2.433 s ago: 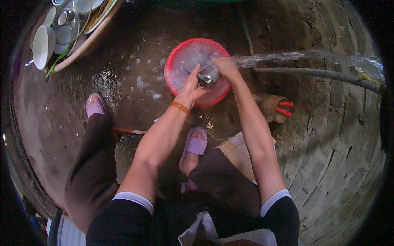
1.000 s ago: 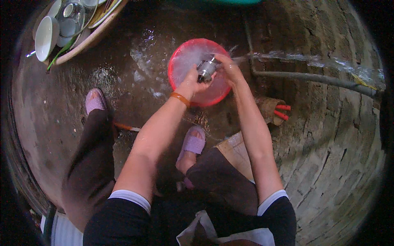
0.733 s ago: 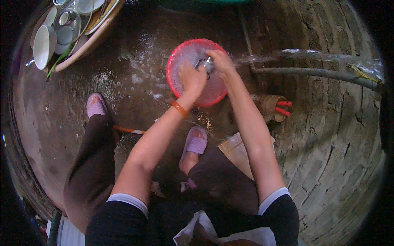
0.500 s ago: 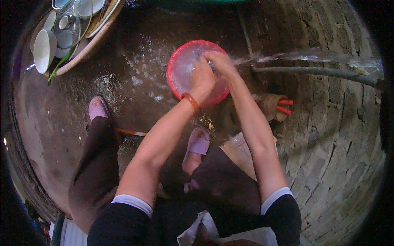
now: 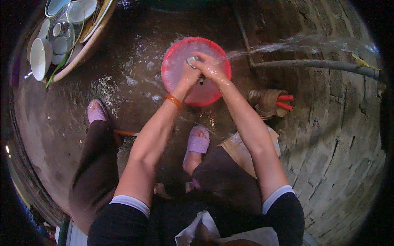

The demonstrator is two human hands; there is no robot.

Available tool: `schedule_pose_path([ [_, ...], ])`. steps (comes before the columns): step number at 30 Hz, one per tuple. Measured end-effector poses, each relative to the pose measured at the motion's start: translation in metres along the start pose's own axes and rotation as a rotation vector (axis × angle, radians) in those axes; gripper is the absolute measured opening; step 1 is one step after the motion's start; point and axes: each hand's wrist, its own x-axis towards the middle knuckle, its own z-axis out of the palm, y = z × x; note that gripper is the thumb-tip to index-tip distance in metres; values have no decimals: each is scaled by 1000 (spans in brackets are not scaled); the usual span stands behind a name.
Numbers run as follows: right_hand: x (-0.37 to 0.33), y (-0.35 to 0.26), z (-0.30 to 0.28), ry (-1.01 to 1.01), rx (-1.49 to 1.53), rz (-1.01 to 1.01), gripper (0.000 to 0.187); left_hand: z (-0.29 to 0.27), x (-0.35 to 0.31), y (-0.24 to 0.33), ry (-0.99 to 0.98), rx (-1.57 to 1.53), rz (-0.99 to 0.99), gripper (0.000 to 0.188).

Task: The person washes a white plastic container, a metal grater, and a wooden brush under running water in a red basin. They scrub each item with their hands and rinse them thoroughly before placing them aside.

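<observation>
Head view: both hands are together over the red basin point(image 5: 203, 102), which stands on the wet floor and holds cloudy water. The small silvery metal piece point(image 5: 191, 61) is above that water, left of the basin's middle. Left hand point(image 5: 190, 76) grips it from the near side; right hand point(image 5: 209, 68) is closed over it from the right, fingers across its top. Most of the piece is hidden, so its exact kind cannot be told. The water stream point(image 5: 279, 46) arrives from the right, above the grey pipe point(image 5: 312, 63), and meets the basin near its far right rim.

Judged step: washing the piece by hand. Method notes: keep one hand firm, since wet metal is likely slippery; let the other turn and rub it, reaching edges and any recess. Work low over the basin to limit splash, and bring each face under the running stream so suds do not linger.

Compared with half a second ago: the left hand then covered the piece almost wholly; its silvery top now shows above the fingers. Both hands sit farther left in the basin, and the stream looks wider and more broken. Grip remains two-handed.
</observation>
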Motion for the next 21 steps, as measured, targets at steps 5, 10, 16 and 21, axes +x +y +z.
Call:
schedule_pose_path([
  [5,7,-12,1,100,-321,4,34,2,-12,8,72,205,134,41],
  [10,7,-4,-13,53,70,96,30,2,-3,-2,-98,190,65,51],
  [16,-7,39,-7,612,-100,150,31,-22,9,-18,6,167,-49,43],
  [21,-37,35,42,651,571,688,28,-23,6,-23,150,-119,-239,44],
])
